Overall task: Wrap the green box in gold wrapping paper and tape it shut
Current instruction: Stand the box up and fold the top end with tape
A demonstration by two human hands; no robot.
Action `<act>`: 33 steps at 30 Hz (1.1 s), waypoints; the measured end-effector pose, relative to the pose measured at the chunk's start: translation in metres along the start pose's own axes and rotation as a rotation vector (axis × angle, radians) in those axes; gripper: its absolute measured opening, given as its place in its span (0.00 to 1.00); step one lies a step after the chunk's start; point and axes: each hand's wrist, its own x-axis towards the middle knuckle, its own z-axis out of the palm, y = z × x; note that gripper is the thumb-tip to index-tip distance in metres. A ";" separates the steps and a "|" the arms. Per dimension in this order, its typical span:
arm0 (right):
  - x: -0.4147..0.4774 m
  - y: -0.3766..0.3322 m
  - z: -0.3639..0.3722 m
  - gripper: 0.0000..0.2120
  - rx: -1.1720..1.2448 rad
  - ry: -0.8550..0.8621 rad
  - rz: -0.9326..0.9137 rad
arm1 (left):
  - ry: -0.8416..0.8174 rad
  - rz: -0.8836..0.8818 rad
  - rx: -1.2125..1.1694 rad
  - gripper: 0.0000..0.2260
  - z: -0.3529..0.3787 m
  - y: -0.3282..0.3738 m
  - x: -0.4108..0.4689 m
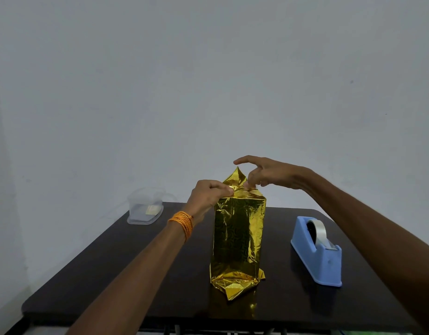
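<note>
Folding the upper end flap. The thumb and curled fingers of the left hand (pixel 207 195) pinch the gold wrapping paper (pixel 237 235) at its top edge, apparently to keep the fold taut. On the right hand (pixel 269 175) the index finger is straight and raised clear. Its other fingertips (pixel 251 183) curl down onto the same flap, just beside the left thumb, and seem to pinch it. A loose peak of paper stands up between the hands. The green box is wholly hidden under the paper, upright directly below the fingers on the dark table (pixel 112 262); the lower end looks crumpled, not flat. Below and outward of the right hand, well apart and unobstructed, is the blue tape dispenser (pixel 317 257). Beyond the left hand is a clear plastic container (pixel 144 211).
</note>
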 end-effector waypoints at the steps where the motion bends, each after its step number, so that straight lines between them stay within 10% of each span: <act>1: -0.001 -0.001 0.000 0.34 -0.002 0.001 -0.010 | -0.006 0.000 -0.002 0.07 0.000 0.000 0.000; 33: 0.015 0.017 0.002 0.39 -0.182 0.063 0.011 | -0.012 0.034 0.000 0.05 0.003 0.003 -0.003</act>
